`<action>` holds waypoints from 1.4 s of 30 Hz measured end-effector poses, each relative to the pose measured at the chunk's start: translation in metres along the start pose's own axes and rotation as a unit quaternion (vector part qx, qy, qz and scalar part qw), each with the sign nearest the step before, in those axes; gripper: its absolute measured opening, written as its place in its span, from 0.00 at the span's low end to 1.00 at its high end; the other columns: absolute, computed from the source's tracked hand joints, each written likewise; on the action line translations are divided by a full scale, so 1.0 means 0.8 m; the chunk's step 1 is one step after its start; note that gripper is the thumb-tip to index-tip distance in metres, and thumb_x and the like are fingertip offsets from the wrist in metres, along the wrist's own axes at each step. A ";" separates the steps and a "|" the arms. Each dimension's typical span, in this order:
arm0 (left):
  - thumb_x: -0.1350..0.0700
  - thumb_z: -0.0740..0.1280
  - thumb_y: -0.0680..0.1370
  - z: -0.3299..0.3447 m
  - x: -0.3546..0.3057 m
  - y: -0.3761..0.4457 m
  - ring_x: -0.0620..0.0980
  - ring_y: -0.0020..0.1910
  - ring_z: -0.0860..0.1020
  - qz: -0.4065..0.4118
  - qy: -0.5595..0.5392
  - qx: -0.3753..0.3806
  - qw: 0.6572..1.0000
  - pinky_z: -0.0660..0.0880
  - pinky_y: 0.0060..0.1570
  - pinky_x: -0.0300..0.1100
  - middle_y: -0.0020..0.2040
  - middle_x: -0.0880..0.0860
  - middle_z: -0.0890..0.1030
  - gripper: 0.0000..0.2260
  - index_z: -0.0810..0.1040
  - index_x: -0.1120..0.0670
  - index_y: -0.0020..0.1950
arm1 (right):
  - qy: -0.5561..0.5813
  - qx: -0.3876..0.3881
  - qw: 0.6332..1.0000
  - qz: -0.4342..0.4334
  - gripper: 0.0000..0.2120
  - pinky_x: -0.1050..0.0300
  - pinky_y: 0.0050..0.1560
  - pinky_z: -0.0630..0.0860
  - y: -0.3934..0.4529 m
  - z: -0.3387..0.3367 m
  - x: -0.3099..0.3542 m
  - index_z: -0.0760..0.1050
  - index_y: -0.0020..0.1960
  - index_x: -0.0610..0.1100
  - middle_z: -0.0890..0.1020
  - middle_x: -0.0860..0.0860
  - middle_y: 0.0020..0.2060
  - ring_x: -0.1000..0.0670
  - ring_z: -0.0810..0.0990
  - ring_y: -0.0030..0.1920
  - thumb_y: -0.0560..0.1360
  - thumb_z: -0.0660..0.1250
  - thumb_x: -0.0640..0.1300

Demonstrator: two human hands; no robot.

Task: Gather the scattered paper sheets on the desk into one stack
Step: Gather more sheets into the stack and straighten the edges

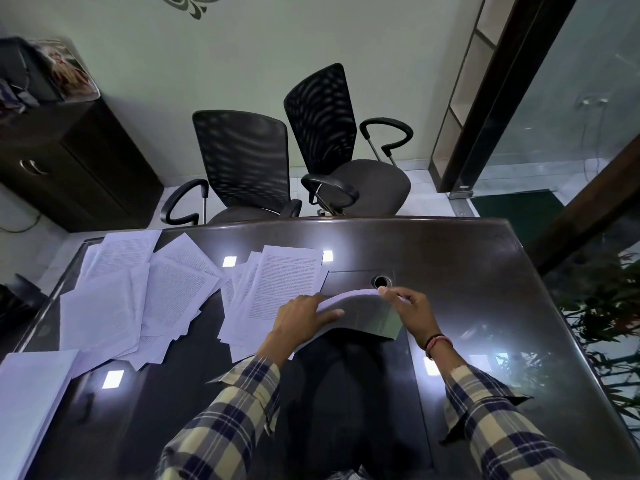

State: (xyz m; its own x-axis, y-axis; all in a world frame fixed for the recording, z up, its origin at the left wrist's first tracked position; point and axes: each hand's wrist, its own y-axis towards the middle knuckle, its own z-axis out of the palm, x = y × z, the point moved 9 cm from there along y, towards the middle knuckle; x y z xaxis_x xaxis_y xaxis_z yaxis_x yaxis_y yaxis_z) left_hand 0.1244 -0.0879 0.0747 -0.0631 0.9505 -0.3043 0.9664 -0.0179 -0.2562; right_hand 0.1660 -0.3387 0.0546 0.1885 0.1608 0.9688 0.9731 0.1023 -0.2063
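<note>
A bowed bundle of printed paper sheets (pixel 367 311) is held up off the dark glossy desk (pixel 485 271) in front of me. My left hand (pixel 304 318) grips its left edge, fingers lying over the top. My right hand (pixel 410 306) pinches its right top corner. Just left of the bundle lies a fanned pile of sheets (pixel 277 282). Further left, several loose sheets (pixel 138 292) lie overlapping at odd angles. A thick squared stack (pixel 31 393) sits at the desk's near left corner.
A round cable hole (pixel 381 281) is in the desk just beyond the bundle. Two black mesh office chairs (pixel 242 161) stand behind the desk's far edge. A dark cabinet (pixel 69 161) is at the back left, a plant (pixel 602 306) at the right.
</note>
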 end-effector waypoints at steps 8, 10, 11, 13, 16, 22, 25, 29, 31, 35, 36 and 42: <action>0.51 0.65 0.83 0.004 -0.008 0.026 0.57 0.47 0.81 -0.020 -0.099 -0.026 0.995 0.78 0.50 0.49 0.50 0.55 0.85 0.09 0.83 0.54 0.56 | -0.010 -0.030 0.999 0.011 0.31 0.56 0.59 0.79 0.007 -0.020 -0.012 0.74 0.70 0.45 0.81 0.47 0.61 0.44 0.80 0.61 0.70 0.81 0.42; 0.52 0.69 0.82 0.006 0.020 0.025 0.56 0.44 0.79 -0.078 -0.249 -0.029 0.965 0.73 0.45 0.45 0.45 0.55 0.83 0.11 0.83 0.59 0.51 | 0.017 -0.059 0.994 0.088 0.47 0.49 0.67 0.73 0.008 -0.032 -0.032 0.58 0.79 0.46 0.70 0.43 0.73 0.42 0.73 0.70 0.69 0.81 0.47; 0.51 0.70 0.81 0.008 0.031 0.019 0.56 0.42 0.78 -0.107 -0.322 -0.029 0.940 0.71 0.43 0.46 0.42 0.56 0.81 0.13 0.82 0.62 0.48 | 0.018 -0.067 0.990 0.126 0.52 0.46 0.70 0.70 0.005 -0.034 -0.036 0.51 0.81 0.46 0.65 0.42 0.77 0.41 0.69 0.73 0.69 0.81 0.49; 0.50 0.71 0.80 0.010 0.046 0.003 0.56 0.41 0.77 -0.148 -0.436 -0.033 0.887 0.71 0.42 0.49 0.40 0.56 0.78 0.16 0.80 0.63 0.45 | 0.057 -0.052 0.982 0.173 0.53 0.41 0.71 0.70 0.000 -0.027 -0.042 0.47 0.82 0.45 0.64 0.40 0.77 0.40 0.70 0.74 0.72 0.79 0.51; 0.48 0.71 0.80 0.005 0.052 -0.025 0.62 0.51 0.84 -0.156 -0.538 -0.048 0.827 0.81 0.55 0.60 0.49 0.56 0.87 0.13 0.84 0.58 0.50 | 0.145 0.104 0.974 0.137 0.25 0.45 0.62 0.79 -0.006 0.026 -0.014 0.68 0.75 0.39 0.79 0.41 0.67 0.41 0.81 0.63 0.81 0.68 0.46; 0.44 0.63 0.85 -0.021 0.075 -0.099 0.58 0.59 0.84 -0.134 -0.640 -0.095 0.751 0.80 0.61 0.55 0.60 0.56 0.85 0.19 0.81 0.57 0.64 | 0.128 0.201 0.969 0.058 0.16 0.40 0.64 0.78 0.002 0.117 0.024 0.74 0.69 0.36 0.81 0.40 0.65 0.36 0.81 0.64 0.82 0.65 0.37; 0.39 0.58 0.85 -0.034 0.117 -0.135 0.61 0.60 0.82 -0.156 -0.614 -0.147 0.760 0.79 0.61 0.58 0.60 0.57 0.84 0.23 0.81 0.56 0.62 | 0.098 0.238 0.966 0.030 0.16 0.42 0.61 0.80 -0.007 0.167 0.045 0.74 0.69 0.36 0.82 0.40 0.64 0.36 0.82 0.63 0.82 0.65 0.38; 0.41 0.58 0.85 -0.049 0.193 -0.190 0.62 0.53 0.82 -0.185 -0.577 -0.247 0.756 0.79 0.56 0.59 0.54 0.60 0.83 0.22 0.78 0.60 0.56 | 0.081 0.292 0.953 0.001 0.15 0.45 0.59 0.81 -0.044 0.258 0.078 0.75 0.69 0.41 0.83 0.43 0.63 0.40 0.83 0.61 0.83 0.64 0.39; 0.49 0.58 0.87 -0.058 0.232 -0.222 0.48 0.43 0.78 -0.201 -0.568 -0.304 0.738 0.75 0.50 0.49 0.45 0.53 0.80 0.15 0.76 0.58 0.48 | 0.076 0.307 0.949 -0.005 0.14 0.46 0.58 0.82 -0.067 0.303 0.094 0.76 0.67 0.43 0.84 0.44 0.61 0.42 0.84 0.60 0.83 0.64 0.40; 0.52 0.60 0.87 -0.067 0.329 -0.302 0.47 0.41 0.70 -0.228 -0.558 -0.365 0.709 0.69 0.46 0.47 0.41 0.52 0.74 0.14 0.72 0.58 0.45 | 0.055 0.337 0.940 -0.026 0.12 0.52 0.54 0.83 -0.120 0.418 0.111 0.76 0.66 0.45 0.84 0.48 0.59 0.44 0.84 0.59 0.84 0.63 0.43; 0.52 0.60 0.87 -0.069 0.348 -0.321 0.47 0.41 0.70 -0.229 -0.562 -0.372 0.703 0.69 0.46 0.47 0.40 0.52 0.74 0.14 0.72 0.58 0.45 | 0.047 0.345 0.937 -0.027 0.12 0.53 0.54 0.83 -0.131 0.443 0.112 0.76 0.66 0.45 0.84 0.49 0.59 0.44 0.83 0.59 0.84 0.63 0.43; 0.49 0.59 0.87 -0.090 0.488 -0.456 0.46 0.43 0.76 -0.239 -0.530 -0.372 0.724 0.73 0.47 0.43 0.45 0.59 0.79 0.17 0.75 0.62 0.51 | 0.069 0.365 0.929 -0.010 0.15 0.40 0.59 0.81 -0.210 0.625 0.099 0.75 0.68 0.39 0.83 0.41 0.61 0.37 0.82 0.61 0.83 0.64 0.42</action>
State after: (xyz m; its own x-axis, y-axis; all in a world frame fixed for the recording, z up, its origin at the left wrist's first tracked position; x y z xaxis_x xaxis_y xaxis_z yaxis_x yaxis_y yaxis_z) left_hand -0.2352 0.3122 0.1153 -0.2088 0.0136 -0.9779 0.6128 0.7811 -0.1200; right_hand -0.0489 0.1475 0.0977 0.2358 0.0308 0.9713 0.6374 0.7496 -0.1785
